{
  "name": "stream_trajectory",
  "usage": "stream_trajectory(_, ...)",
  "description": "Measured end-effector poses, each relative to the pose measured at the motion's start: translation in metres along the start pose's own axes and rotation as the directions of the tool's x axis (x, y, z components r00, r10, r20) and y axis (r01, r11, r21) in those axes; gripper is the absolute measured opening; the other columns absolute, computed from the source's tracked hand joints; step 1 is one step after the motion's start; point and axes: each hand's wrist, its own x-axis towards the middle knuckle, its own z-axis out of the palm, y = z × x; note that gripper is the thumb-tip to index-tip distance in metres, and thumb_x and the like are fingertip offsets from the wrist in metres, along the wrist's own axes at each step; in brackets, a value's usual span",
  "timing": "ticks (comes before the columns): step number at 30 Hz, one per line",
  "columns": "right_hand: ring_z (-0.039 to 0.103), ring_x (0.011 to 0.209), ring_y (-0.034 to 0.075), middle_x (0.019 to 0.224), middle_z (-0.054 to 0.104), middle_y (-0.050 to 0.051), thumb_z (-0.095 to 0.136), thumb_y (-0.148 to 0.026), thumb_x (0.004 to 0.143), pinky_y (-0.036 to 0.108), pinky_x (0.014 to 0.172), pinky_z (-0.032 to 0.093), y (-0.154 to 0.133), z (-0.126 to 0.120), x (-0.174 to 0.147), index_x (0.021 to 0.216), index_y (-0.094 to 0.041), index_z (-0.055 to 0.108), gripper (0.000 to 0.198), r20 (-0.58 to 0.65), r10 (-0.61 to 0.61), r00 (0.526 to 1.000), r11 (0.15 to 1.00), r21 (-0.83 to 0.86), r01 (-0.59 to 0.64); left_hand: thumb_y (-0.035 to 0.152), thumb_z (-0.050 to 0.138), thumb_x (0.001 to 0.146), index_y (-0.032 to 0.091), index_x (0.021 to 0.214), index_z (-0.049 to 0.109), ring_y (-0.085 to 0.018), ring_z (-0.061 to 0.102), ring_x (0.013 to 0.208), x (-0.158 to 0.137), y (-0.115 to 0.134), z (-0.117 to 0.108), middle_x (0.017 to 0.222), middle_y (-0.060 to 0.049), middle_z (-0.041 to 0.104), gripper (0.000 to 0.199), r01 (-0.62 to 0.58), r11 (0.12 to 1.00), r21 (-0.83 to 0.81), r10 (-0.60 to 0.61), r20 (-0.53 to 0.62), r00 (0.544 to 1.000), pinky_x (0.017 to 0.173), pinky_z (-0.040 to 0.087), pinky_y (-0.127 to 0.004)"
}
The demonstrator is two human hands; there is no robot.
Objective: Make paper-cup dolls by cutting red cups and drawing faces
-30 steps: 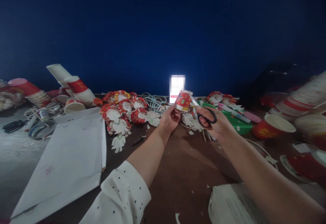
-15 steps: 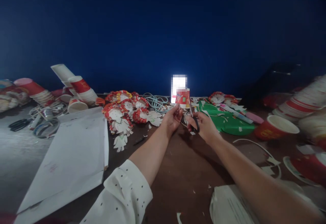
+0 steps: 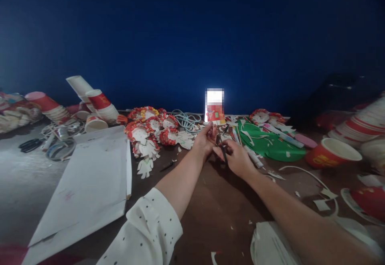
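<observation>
My left hand (image 3: 206,139) is closed on a small red paper piece (image 3: 215,116) with a green patch and a yellowish lower edge, held upright by its bottom. Just to the right, my right hand (image 3: 237,156) is wrapped round the black handles of a pair of scissors (image 3: 223,149). The scissors point up toward the paper; whether their blades touch it I cannot tell. Behind the paper is a bright, blurred-out patch. Left of my hands lie several white paper figures (image 3: 146,167) and red ruffled paper craft pieces (image 3: 168,135).
A white board (image 3: 90,184) covers the left side. Stacked paper cups (image 3: 100,104) lean at the back left. On the right are a green sheet (image 3: 264,144), a red paper cup (image 3: 329,154) and a curved white strip (image 3: 313,174). Paper scraps dot the brown table (image 3: 207,208).
My right hand has turned, and the scissors are now lower and nearer my left hand. The red paper stays in my left hand. The view has shifted slightly left.
</observation>
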Motion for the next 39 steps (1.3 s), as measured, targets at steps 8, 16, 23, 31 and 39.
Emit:
stream_trajectory(8, 0.053, 0.052, 0.016, 0.057, 0.059, -0.001, 0.060, -0.053, 0.077, 0.027, 0.050, 0.039, -0.001, -0.001, 0.004, 0.095, -0.021, 0.063, 0.036, -0.035, 0.011, 0.999, 0.999, -0.031, -0.012, 0.014, 0.061, 0.083, 0.008, 0.071, 0.058, -0.004, 0.054, 0.042, -0.002, -0.008, -0.002, 0.058, -0.002, 0.059, 0.014, 0.065, 0.996, 0.056, -0.070, 0.087, 0.994, 0.042, 0.045, -0.011)
stream_trajectory(16, 0.055, 0.054, 0.017, 0.062, 0.062, 0.001, 0.058, -0.054, 0.078, 0.027, 0.049, 0.041, -0.001, -0.002, 0.004, 0.098, -0.020, 0.063, 0.039, -0.041, 0.011, 0.999, 1.000, -0.017, -0.012, 0.018, 0.065, 0.080, 0.011, 0.071, 0.054, -0.002, 0.044, 0.039, -0.002, -0.013, -0.007, 0.053, 0.004, 0.046, 0.016, 0.075, 0.995, 0.064, -0.083, 0.137, 0.987, 0.036, 0.035, -0.010)
stream_trajectory(23, 0.054, 0.052, 0.016, 0.060, 0.061, 0.000, 0.058, -0.052, 0.079, 0.027, 0.048, 0.039, -0.002, -0.002, 0.003, 0.101, -0.021, 0.064, 0.038, -0.062, 0.006, 0.998, 1.000, -0.007, -0.006, 0.018, 0.062, 0.082, 0.010, 0.076, 0.056, -0.002, 0.044, 0.041, -0.004, -0.012, -0.006, 0.057, 0.003, 0.048, 0.012, 0.081, 0.994, 0.077, -0.092, 0.142, 0.986, 0.038, 0.035, -0.011)
stream_trajectory(31, 0.053, 0.052, 0.015, 0.060, 0.061, 0.001, 0.059, -0.051, 0.079, 0.026, 0.050, 0.039, -0.008, -0.005, 0.002, 0.094, -0.019, 0.065, 0.036, -0.089, -0.013, 0.996, 0.999, -0.050, 0.009, 0.017, 0.064, 0.081, 0.009, 0.074, 0.056, -0.001, 0.045, 0.041, -0.007, -0.013, -0.003, 0.058, 0.003, 0.049, 0.014, 0.073, 0.995, 0.065, -0.080, 0.122, 0.989, 0.036, 0.035, -0.010)
stream_trajectory(39, 0.055, 0.055, 0.016, 0.063, 0.063, 0.001, 0.057, -0.052, 0.080, 0.026, 0.052, 0.041, 0.000, -0.002, 0.002, 0.096, -0.019, 0.063, 0.036, -0.075, -0.027, 0.997, 0.999, -0.037, 0.025, 0.022, 0.062, 0.083, 0.008, 0.074, 0.058, -0.002, 0.043, 0.039, -0.006, -0.014, -0.004, 0.053, 0.004, 0.046, 0.017, 0.081, 0.992, 0.101, -0.094, 0.125, 0.988, 0.034, 0.033, -0.010)
